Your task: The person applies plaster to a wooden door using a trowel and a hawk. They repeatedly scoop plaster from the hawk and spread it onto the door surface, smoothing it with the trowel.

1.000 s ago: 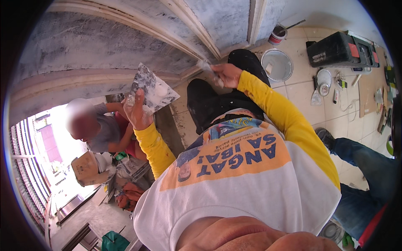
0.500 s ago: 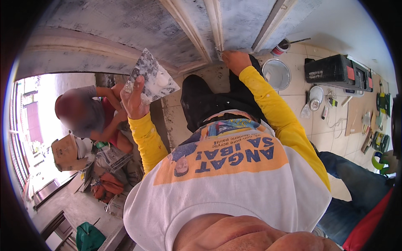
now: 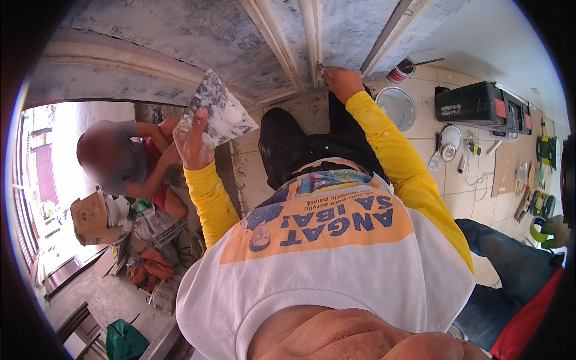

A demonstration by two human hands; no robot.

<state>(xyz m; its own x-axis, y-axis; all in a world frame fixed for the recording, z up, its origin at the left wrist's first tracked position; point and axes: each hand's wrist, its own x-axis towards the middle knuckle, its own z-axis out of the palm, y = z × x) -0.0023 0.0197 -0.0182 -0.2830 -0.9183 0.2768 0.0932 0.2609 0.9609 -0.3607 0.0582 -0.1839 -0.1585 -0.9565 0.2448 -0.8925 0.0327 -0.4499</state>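
Observation:
My left hand [image 3: 195, 135] grips a square board [image 3: 227, 111] smeared with dark and white patches and carrying a mound of white paste. Up and to the right, my right hand [image 3: 343, 83] is closed round a small flat blade [image 3: 321, 71], held against a pale vertical moulding [image 3: 311, 33] on the mottled grey-white panelled surface [image 3: 150, 39]. My fingers partly hide the blade. Below that hand are my black-trousered legs [image 3: 282, 138] on the tiled floor.
A co-worker [image 3: 129, 162] crouches at left beside cardboard [image 3: 90, 219] and bags. Right are a bucket [image 3: 395, 108], paint can [image 3: 399, 75], black toolbox [image 3: 462, 105], assorted tools and cables. Another person's jean-clad leg [image 3: 504, 252] is at lower right.
My right hand has moved up and rightward along the panelled surface onto the vertical moulding. The board in my left hand has risen slightly, and the view has shifted slightly.

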